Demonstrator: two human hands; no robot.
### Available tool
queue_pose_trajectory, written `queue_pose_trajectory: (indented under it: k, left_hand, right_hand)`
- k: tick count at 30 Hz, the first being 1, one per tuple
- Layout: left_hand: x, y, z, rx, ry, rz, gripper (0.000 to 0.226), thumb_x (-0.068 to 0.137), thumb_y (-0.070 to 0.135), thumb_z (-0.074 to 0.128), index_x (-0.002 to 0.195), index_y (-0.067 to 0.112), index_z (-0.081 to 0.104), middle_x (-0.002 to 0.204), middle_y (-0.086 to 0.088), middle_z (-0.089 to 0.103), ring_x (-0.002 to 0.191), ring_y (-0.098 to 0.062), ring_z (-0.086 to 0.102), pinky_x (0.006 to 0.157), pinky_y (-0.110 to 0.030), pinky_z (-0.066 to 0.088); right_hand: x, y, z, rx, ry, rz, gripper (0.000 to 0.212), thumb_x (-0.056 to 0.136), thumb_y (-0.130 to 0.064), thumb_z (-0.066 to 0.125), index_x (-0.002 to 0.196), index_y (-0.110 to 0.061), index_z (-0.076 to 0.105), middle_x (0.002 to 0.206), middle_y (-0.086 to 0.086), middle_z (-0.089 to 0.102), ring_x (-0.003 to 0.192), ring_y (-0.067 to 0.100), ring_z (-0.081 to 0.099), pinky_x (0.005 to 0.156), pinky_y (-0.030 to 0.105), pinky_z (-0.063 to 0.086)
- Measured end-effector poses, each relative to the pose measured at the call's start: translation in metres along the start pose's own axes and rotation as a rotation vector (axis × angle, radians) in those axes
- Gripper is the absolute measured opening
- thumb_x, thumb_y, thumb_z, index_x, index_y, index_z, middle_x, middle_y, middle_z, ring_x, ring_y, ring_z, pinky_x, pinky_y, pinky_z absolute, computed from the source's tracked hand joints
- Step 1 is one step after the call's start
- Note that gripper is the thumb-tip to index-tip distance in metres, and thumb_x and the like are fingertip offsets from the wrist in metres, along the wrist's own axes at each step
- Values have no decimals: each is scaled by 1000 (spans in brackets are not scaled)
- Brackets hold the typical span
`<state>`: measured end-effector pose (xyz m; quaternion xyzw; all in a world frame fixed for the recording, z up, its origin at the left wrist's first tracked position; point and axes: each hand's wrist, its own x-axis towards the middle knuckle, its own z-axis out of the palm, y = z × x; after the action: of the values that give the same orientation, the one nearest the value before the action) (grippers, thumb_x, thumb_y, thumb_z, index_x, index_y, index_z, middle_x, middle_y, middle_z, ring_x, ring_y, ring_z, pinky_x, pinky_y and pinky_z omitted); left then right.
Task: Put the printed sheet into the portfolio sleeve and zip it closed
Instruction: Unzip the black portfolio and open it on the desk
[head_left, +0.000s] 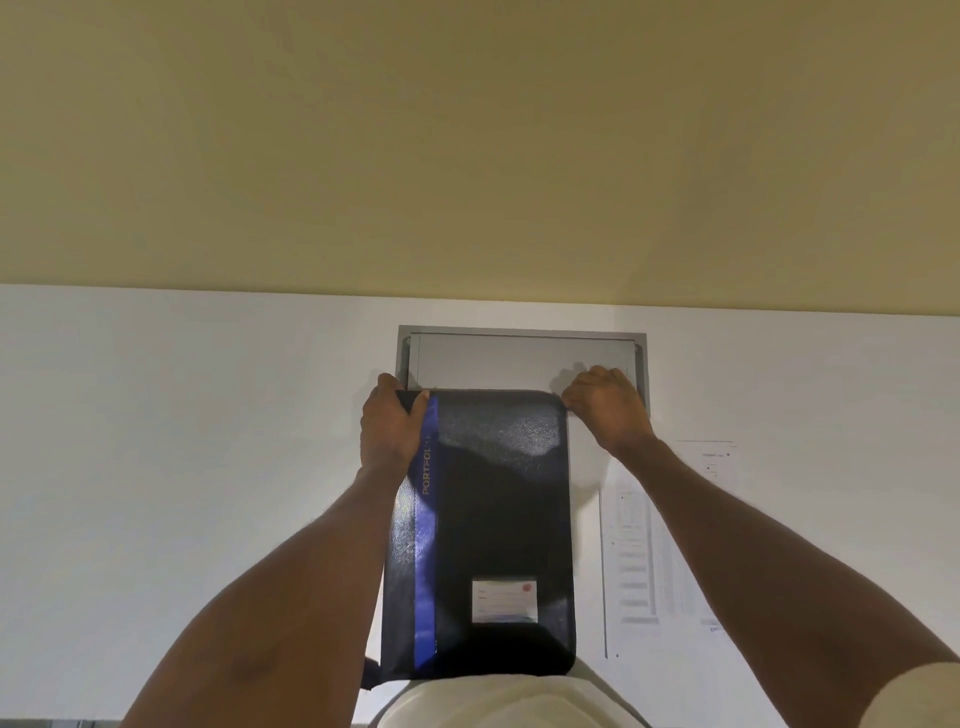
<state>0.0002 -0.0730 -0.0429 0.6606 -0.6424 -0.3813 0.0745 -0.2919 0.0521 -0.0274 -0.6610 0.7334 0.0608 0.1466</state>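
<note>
Portfolio sleeve (488, 535) flat on white desk (208, 467), both hands at far edge; printed sheet (660, 545) not yet inside.

Sleeve: dark, grained, w/ blue stripe and small label window; looks semi-stiff, light, prob. a bit slick. Best held at corners, as now. Left hand (390, 427) closed over far-left corner, pinning it. Right hand (605, 406) fisted at far-right corner, prob. pinching zip pull; pull itself hidden, so can't confirm. Can't tell if zip open or shut, nor what's inside. Sheet lies just right of sleeve, partly under right forearm; thin, floppy, creases easily, so lift by an edge and feed in flat. Grey hatch (522, 358) beyond, lid shut.
</note>
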Motion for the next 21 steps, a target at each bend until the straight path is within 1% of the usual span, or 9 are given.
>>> queue_pose_trajectory:
  k: [2,5,9,12,16,19,21]
  left_hand:
    - [0,1,0,0,-1,-13,31,98,37,69,108,14,52,99,-6,65,91,-29,66,85,-44,59]
    - [0,3,1,1,-8,-8,32,98,37,69,106,12,52,100,-9,66,91,-30,66,85,-47,58]
    - [-2,4,1,7,-14,-27,33,98,38,68,109,11,53,103,-11,68,93,-32,67,88,-48,59]
    - [-3,6,1,15,-15,-37,33,98,37,68,109,11,52,104,-12,67,93,-33,68,88,-48,59]
    - [-4,7,1,38,-24,-34,32,99,38,67,109,11,52,105,-12,67,95,-33,68,87,-48,59]
    - [-6,9,-2,21,-63,-32,34,100,36,66,117,12,50,110,-13,67,100,-35,69,90,-51,59]
    - [-10,12,-6,44,-64,-6,36,101,33,64,126,12,46,118,-15,65,105,-37,67,92,-52,58]
  right_hand:
    - [-12,-3,6,40,57,59,19,96,-16,61,99,-22,79,102,-5,74,103,22,60,92,33,37]
    - [-32,-12,14,105,137,164,13,92,-15,68,88,-19,79,91,-2,75,96,26,62,88,37,39]
    - [-61,-29,28,116,145,199,13,86,-9,72,77,-19,75,82,-1,73,89,26,63,85,38,44]
    - [-83,-39,38,141,145,224,12,85,-8,71,79,-19,73,83,-1,72,88,27,62,82,39,44]
    - [-104,-51,49,123,82,234,11,84,-8,72,90,-17,74,93,2,74,92,27,64,84,38,48]
    - [-110,-58,51,120,33,257,17,82,-8,76,97,-16,73,97,4,73,93,24,66,86,36,51]
    - [-109,-60,47,150,31,288,14,86,-9,72,98,-17,74,97,3,74,93,22,67,86,34,51]
